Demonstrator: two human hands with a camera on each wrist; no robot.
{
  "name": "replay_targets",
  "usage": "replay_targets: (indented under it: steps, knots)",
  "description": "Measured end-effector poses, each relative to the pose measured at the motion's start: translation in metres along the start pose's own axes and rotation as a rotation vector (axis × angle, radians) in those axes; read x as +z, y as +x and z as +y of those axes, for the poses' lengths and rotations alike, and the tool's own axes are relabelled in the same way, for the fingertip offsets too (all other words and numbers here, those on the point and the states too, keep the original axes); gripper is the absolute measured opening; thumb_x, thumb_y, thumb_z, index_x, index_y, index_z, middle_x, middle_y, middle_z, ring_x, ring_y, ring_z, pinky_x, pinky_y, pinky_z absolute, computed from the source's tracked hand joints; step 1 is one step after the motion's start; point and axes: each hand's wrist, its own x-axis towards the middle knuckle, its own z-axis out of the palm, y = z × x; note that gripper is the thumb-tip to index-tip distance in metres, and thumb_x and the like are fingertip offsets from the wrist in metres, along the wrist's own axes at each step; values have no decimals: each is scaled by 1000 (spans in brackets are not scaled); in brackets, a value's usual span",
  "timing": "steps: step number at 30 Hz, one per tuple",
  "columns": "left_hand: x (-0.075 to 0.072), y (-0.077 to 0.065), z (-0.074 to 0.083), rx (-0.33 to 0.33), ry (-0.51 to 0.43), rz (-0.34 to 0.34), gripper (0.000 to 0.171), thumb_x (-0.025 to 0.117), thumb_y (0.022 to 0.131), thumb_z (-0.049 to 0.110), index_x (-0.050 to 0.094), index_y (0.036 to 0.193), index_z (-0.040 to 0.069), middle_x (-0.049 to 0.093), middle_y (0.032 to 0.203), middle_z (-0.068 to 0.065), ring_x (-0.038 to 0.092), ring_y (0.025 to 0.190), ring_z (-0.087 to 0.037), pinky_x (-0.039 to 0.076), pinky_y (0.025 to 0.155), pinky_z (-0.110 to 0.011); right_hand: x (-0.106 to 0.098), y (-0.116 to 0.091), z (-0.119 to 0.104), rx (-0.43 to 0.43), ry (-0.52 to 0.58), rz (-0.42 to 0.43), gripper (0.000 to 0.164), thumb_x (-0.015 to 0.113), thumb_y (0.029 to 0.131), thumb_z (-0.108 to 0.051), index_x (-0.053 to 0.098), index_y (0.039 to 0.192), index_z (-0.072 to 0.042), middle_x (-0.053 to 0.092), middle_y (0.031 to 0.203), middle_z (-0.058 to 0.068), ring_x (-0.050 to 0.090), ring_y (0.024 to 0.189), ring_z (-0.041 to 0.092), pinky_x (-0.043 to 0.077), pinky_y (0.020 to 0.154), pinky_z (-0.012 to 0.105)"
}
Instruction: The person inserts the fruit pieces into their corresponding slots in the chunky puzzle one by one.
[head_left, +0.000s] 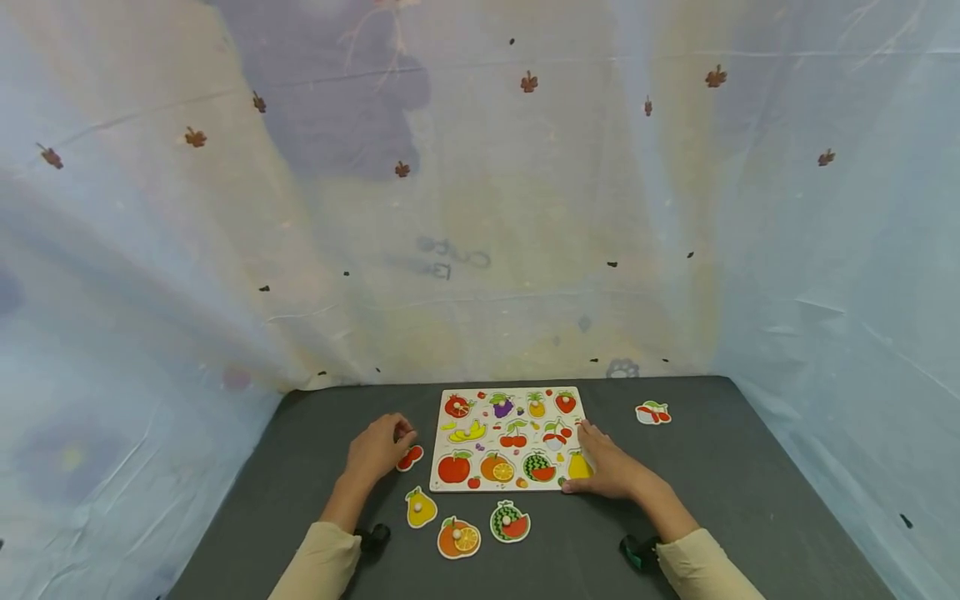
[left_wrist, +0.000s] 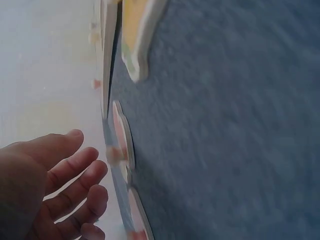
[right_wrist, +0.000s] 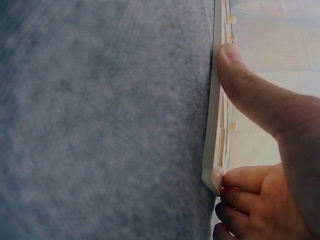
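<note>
A fruit puzzle board [head_left: 489,446] lies flat on the dark table, with printed fruit and knobbed pieces on it. At its near right corner my right hand [head_left: 617,468] grips the board, thumb on the near edge and fingers along the right side. In the right wrist view the thumb [right_wrist: 242,75] presses against the board's edge [right_wrist: 214,125]. My left hand [head_left: 377,448] hovers left of the board, beside a red fruit piece [head_left: 410,458] that it partly hides. The left wrist view shows its fingers [left_wrist: 75,192] loosely bent, apart from a knobbed piece [left_wrist: 122,132].
Loose on the table in front of the board lie a pear piece [head_left: 421,507], an orange piece [head_left: 458,538] and a watermelon piece [head_left: 510,522]. Another red and white piece [head_left: 653,412] lies to the far right. A patterned cloth [head_left: 480,208] hangs behind and at both sides.
</note>
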Motion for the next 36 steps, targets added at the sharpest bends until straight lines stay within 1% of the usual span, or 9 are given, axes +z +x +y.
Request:
replay_targets:
  steps: [3,7,10,14,16,21,24,30,36]
  knots:
    - [-2,-3,-5,-3,-4,0,18,79,100,32,72,104,17,64,95,0,59,79,-16,54,73,-44,0,0,1,-1,1,3,122,89,86,-49,20,164,15,14,173,35,14,161,52,15,127,66]
    - [-4,-9,-11,9,-6,4,18,80,100,33,72,100,17,62,92,1,58,77,-15,52,70,-41,0,0,2,3,-1,4,122,90,86,-50,20,164,14,14,173,35,14,161,52,15,128,66]
    - [-6,-14,-14,20,-8,0,19,81,98,33,71,98,16,59,88,1,55,75,-15,48,67,-39,0,0,2,11,11,5,123,90,85,-49,20,164,14,14,173,34,14,161,52,15,127,66]
    - [-8,-19,-16,31,-6,-1,20,82,97,32,71,98,16,55,85,1,51,73,-15,44,65,-38,-1,-1,2,22,17,10,123,91,85,-49,20,165,12,14,173,33,14,161,52,15,127,67]
    - [-10,-20,-17,39,-3,-3,20,83,97,31,71,98,16,56,85,1,51,73,-15,44,65,-38,-1,-1,2,24,17,12,123,91,85,-49,21,165,12,14,174,33,14,161,52,16,127,67]
    - [-12,-22,-17,33,-1,-40,20,83,96,31,70,98,17,56,86,1,51,74,-15,44,67,-38,0,0,3,17,14,9,123,91,85,-49,20,165,13,14,173,34,13,161,52,15,127,67]
    - [-11,-21,-17,30,6,-58,20,83,96,31,70,99,17,57,86,0,52,75,-16,45,67,-39,0,-1,3,9,12,7,123,90,85,-49,20,164,14,14,173,34,13,161,53,15,127,67]
    - [-7,-21,-18,44,19,-52,21,84,95,30,68,96,17,57,85,2,52,74,-15,44,65,-38,1,-1,2,4,13,5,122,90,86,-48,20,164,14,14,173,35,14,161,52,15,127,66]
    - [-6,-20,-16,42,20,-61,20,85,95,28,69,98,16,57,84,3,52,73,-14,45,66,-37,1,0,1,0,9,3,123,90,86,-49,20,164,14,14,173,34,13,161,52,15,128,66]
